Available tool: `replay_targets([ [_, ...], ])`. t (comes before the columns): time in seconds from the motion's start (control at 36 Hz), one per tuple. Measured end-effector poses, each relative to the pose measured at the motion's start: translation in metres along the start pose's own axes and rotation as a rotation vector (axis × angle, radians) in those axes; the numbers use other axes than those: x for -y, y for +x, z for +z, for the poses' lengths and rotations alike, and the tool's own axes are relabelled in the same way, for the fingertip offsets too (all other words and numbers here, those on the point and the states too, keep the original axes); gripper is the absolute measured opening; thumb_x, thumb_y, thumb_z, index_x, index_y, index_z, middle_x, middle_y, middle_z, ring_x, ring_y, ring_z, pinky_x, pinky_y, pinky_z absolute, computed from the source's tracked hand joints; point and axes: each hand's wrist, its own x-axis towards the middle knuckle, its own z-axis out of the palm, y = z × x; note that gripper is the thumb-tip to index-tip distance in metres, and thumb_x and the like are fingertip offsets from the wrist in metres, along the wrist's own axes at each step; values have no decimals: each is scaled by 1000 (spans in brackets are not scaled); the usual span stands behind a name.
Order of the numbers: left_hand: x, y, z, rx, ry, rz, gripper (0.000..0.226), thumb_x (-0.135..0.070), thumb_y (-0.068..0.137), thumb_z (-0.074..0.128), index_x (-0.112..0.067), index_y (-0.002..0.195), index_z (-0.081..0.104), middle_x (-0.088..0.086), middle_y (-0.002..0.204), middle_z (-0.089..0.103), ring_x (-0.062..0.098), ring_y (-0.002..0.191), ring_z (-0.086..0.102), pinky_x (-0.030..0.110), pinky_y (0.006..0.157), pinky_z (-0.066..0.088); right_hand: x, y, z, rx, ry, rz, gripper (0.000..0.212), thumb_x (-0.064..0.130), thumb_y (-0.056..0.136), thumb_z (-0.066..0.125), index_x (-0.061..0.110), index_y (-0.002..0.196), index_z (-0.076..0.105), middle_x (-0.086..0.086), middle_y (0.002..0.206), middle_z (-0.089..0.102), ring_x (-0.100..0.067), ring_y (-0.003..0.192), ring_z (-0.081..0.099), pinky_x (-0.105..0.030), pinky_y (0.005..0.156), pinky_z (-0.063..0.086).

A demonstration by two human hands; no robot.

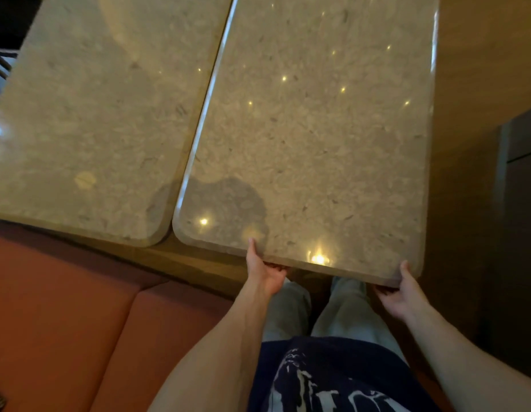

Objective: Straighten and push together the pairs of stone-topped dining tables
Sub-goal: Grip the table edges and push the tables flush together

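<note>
Can't see much of either hand's fingers: the left hand (265,270) and right hand (399,288) both have their fingers tucked under the near edge of the right table (317,129), only the thumbs show on top. That table's far end runs off the top of the shot, same for the left table (86,114), which is also cut at the left edge. Legs and bases of both are hidden under the stone. The seam between them is just a bright glare line, so touching or a hair apart, can't tell. The orange bench seat (56,307) is cropped left and bottom. Shirt print (332,385) is cut off, unreadable.
</note>
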Motion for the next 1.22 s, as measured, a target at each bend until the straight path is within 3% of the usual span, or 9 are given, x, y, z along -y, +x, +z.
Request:
replay_targets([
  [0.06,-1,0,2,-15,-8,8,72,-58,93,55,-13,147,42,22,144,49,40,134,46,54,118,32,-11,-1,8,8,64,19,78,48,85,68,20,149,33,-19,136,54,-35,127,53,-53,111,42],
  [0.19,-11,4,-3,-71,-47,163,70,-57,90,62,-15,144,47,19,129,59,36,118,58,49,106,46,-34,-3,24,61,163,22,86,50,80,73,17,149,34,-19,127,58,-36,125,54,-52,112,41],
  [0.31,-28,9,-19,-72,-82,206,79,-57,87,66,-14,148,40,20,117,57,37,106,57,52,103,45,-43,-3,22,108,182,40,74,42,85,72,17,146,40,-17,131,59,-33,123,55,-47,113,40],
  [0.42,-30,12,-30,-3,-85,162,81,-52,88,66,-13,152,34,23,129,53,39,121,52,55,112,38,-50,-6,21,129,166,46,62,34,89,68,16,144,43,-16,123,63,-31,117,59,-44,109,42],
  [0.47,-32,14,-32,18,-74,150,77,-50,91,64,-13,151,34,23,129,53,38,121,51,56,112,38,-49,-5,22,122,138,43,59,32,91,66,14,143,44,-16,122,62,-31,125,55,-44,111,41],
  [0.58,-33,14,-30,17,-45,156,71,-49,93,60,-8,148,39,23,120,58,39,107,58,52,91,50,-49,-4,28,101,90,-3,53,33,93,64,12,139,49,-14,139,56,-29,133,50,-42,112,40],
  [0.72,-31,13,-33,13,-55,194,70,-39,94,64,-6,150,35,23,143,50,39,131,50,54,112,40,-53,1,25,139,56,-44,49,36,94,63,10,134,51,-14,135,58,-30,130,52,-43,108,44],
  [1.0,-26,6,-37,84,9,255,60,-36,101,54,-6,150,36,21,145,50,38,132,50,51,105,43,-59,1,20,184,50,-123,48,30,98,59,9,139,47,-15,141,54,-30,133,50,-42,97,45],
  [1.22,-24,3,-44,72,9,245,61,-36,101,54,-6,151,35,22,145,50,38,133,49,52,110,40,-64,-6,15,181,64,-115,48,28,99,57,9,141,46,-16,143,53,-31,134,49,-43,111,42],
])
